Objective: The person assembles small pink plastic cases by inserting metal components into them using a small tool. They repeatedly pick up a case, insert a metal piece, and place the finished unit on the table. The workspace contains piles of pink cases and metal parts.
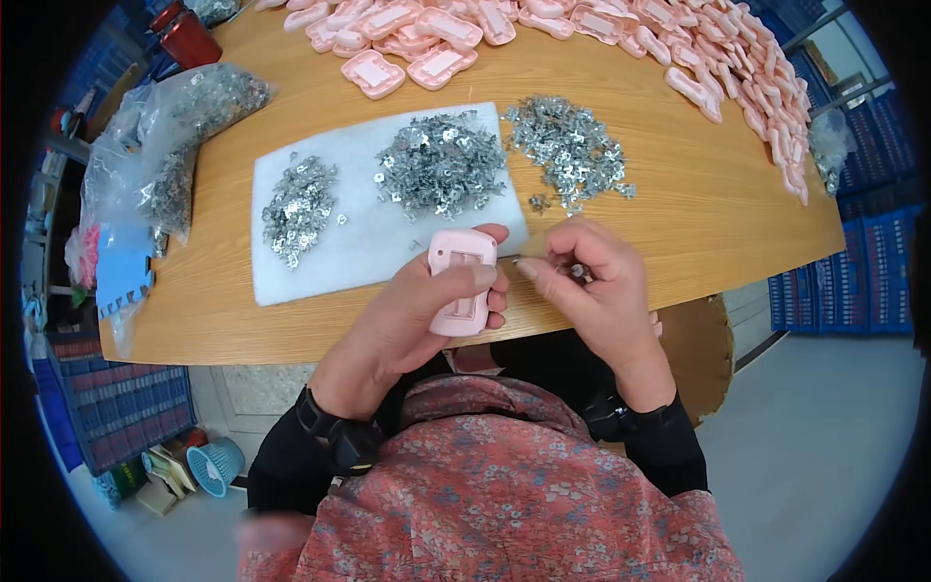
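My left hand (pixel 402 315) grips a pale pink plastic housing (pixel 467 248), its recessed compartment facing up and the thumb lying across it. Just to the right, my right hand (pixel 606 286) is closed with thumb and forefinger pinched together. Small shiny metal pieces (pixel 579 274) show in the curl of its fingers; a tiny bit at the fingertips is too small to make out. Beyond the hands lies a white foam sheet (pixel 364 254) bearing a large pile of small metal clips (pixel 441 165) and a smaller metal clip pile (pixel 299 209).
Another heap of metal clips (pixel 567 150) sits on the wooden table (pixel 679 209), right of the foam. Many pink housings (pixel 669 39) cover the far side and right edge. At left are plastic bags of metal parts (pixel 175 145), a red jar (pixel 186 37) and a blue foam mat (pixel 124 272).
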Demonstrator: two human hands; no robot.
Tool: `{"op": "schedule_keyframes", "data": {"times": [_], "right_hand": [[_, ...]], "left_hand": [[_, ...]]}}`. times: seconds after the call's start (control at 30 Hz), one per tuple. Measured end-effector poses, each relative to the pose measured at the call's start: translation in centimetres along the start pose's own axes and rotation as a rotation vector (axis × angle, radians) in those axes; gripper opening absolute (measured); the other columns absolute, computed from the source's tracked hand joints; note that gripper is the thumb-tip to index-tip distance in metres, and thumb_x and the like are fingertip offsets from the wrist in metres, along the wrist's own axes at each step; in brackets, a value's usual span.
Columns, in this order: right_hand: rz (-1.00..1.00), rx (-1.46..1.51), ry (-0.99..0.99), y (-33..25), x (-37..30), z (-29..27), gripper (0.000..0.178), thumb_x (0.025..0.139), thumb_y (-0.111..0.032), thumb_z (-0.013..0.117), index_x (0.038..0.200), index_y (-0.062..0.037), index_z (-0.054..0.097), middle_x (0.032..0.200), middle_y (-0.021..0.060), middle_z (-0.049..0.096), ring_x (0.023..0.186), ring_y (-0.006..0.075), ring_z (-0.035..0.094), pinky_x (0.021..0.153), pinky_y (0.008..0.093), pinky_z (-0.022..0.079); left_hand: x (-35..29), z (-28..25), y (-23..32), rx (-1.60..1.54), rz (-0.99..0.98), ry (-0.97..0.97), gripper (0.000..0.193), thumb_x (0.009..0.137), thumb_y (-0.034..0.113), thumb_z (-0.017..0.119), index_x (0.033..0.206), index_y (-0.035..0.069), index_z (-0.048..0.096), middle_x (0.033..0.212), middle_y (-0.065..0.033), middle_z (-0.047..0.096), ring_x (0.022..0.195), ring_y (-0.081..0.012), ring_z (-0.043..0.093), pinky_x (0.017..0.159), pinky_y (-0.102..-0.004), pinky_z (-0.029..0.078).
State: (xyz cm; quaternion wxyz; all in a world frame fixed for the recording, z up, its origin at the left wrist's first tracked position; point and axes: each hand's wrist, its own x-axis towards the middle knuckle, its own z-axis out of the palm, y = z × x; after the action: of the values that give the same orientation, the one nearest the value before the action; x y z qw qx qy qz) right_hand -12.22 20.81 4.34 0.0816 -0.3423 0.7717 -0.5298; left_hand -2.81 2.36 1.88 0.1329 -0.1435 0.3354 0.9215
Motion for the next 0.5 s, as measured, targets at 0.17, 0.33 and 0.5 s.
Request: {"op": "schedule_keyframes", "data": {"times": [0.17,0.33,0.5], "right_hand": [[-0.088,-0.062,-0.037,-0.32,0.09,0.7,0.016,0.077,-0.002,0.076,0.086,-0.0006,0.062,0.077,0.0065,0.058,0.065,0.0157,0.059,0.059,0.0282,0.047],[-0.089,-0.086,-0.073,0.11,0.2,0.84,0.017,0.078,-0.004,0.077,0.085,-0.0007,0.062,0.077,0.0074,0.06,0.066,0.0171,0.062,0.059,0.0287,0.049],[-0.101,-0.093,-0.109,0.07,0.13,1.01,0.017,0.078,-0.004,0.077,0.086,-0.0008,0.063,0.078,0.0079,0.061,0.067,0.0172,0.064,0.059,0.0287,0.05]], "left_hand": [[0.03,0.6,-0.03,0.048,0.091,0.07,0.052,0.087,0.006,0.07,0.135,0.003,0.049,0.096,-0.0055,0.064,0.081,-0.0136,0.066,0.073,-0.0286,0.056],[0.22,0.49,-0.08,0.055,0.09,0.131,0.049,0.088,0.006,0.069,0.134,0.003,0.05,0.095,-0.0054,0.064,0.079,-0.0136,0.066,0.072,-0.0278,0.056],[0.18,0.27,-0.16,0.042,0.087,0.151,0.047,0.088,0.004,0.067,0.132,0.003,0.052,0.095,-0.005,0.064,0.079,-0.0133,0.066,0.071,-0.0273,0.056]]}}
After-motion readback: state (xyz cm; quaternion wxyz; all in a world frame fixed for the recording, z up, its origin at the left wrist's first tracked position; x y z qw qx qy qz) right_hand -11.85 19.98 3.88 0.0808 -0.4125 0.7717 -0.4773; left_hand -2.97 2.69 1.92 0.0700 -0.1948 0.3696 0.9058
